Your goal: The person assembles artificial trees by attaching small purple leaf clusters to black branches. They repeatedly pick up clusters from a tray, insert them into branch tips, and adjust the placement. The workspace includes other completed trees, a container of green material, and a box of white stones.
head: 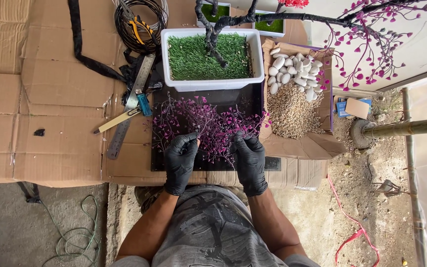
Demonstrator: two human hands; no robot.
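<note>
Sprigs (208,123) spread flat on black board (174,160) for sorting, L hand (180,160) & R hand (249,160) fingers pinched on stems.

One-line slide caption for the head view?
Black-gloved left hand and right hand hold pink artificial blossom sprigs on a black board, below a white planter.

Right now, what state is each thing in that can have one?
Left hand: gloved, gripping purple twigs.
Right hand: gloved, gripping purple twigs.
Purple twigs: spread flat on black board.
White planter: filled with grass, trunk planted.
Wire coil: wound, pliers on top.
Cardboard box: open, holding pebbles.
</note>
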